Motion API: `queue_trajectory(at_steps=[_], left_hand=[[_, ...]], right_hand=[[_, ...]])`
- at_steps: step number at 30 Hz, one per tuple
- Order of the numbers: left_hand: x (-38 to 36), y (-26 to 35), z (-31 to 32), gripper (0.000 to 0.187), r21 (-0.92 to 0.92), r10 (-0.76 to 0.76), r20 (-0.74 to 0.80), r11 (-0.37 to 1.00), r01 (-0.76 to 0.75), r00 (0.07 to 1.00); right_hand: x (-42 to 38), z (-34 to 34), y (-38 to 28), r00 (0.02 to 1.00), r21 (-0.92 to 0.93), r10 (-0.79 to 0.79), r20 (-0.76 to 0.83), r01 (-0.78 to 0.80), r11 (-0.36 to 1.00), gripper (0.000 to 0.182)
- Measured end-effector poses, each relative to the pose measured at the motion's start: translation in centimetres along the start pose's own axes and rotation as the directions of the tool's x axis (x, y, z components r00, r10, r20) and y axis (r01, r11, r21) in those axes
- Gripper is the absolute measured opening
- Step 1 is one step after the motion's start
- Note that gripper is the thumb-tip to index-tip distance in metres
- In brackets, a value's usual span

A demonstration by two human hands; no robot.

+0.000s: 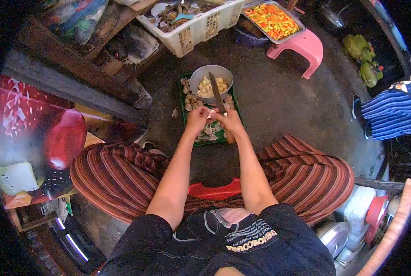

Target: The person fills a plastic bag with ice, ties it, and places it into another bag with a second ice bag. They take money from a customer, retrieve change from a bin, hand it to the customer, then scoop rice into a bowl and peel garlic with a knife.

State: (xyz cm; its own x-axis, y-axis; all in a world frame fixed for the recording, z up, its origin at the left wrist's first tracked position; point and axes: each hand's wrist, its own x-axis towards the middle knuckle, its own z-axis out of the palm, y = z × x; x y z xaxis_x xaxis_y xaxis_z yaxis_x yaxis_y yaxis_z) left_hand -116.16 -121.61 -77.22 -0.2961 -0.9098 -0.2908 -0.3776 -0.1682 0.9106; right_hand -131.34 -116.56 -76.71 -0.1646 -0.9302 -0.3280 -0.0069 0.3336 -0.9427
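Both my hands meet over a green tray (237, 106) on the floor. My left hand (198, 119) pinches a small whitish piece that looks like garlic (211, 114). My right hand (230, 120) touches the same piece and also holds a knife (215, 89), its blade pointing forward across the bowl's rim and its handle under my palm. A grey bowl (196, 75) with peeled cloves (204, 87) stands at the tray's far end. Unpeeled bulbs (190, 102) lie on the left side, and loose skins (210, 132) lie at the near end.
Ahead is a white crate (201, 30) of dark items. A tray (284, 39) of cut orange and yellow pieces rests by a pink stool (312, 46). A person in striped blue clothing (389, 110) is at the right. Green gourd-like objects (370, 73) lie nearby.
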Motion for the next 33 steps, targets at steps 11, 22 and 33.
queue_trajectory(at_steps=[11,22,33], left_hand=[[0.2,1.3,0.8,0.015,-0.375,-0.003,-0.074,0.927,-0.025,0.997],[1.0,0.4,0.1,0.011,-0.846,0.018,0.224,0.5,0.185,0.975],[0.2,2.2,0.0,0.007,-0.853,-0.014,0.078,0.516,0.073,0.997]], right_hand=[[-0.5,-0.4,-1.2,1.0,0.3,0.022,0.015,-0.026,0.954,0.027],[-0.5,1.0,-1.9,0.992,0.32,-0.076,-0.098,0.104,0.942,0.028],[-0.8,1.4,-2.8,0.99,0.319,-0.056,-0.132,0.096,0.943,0.026]])
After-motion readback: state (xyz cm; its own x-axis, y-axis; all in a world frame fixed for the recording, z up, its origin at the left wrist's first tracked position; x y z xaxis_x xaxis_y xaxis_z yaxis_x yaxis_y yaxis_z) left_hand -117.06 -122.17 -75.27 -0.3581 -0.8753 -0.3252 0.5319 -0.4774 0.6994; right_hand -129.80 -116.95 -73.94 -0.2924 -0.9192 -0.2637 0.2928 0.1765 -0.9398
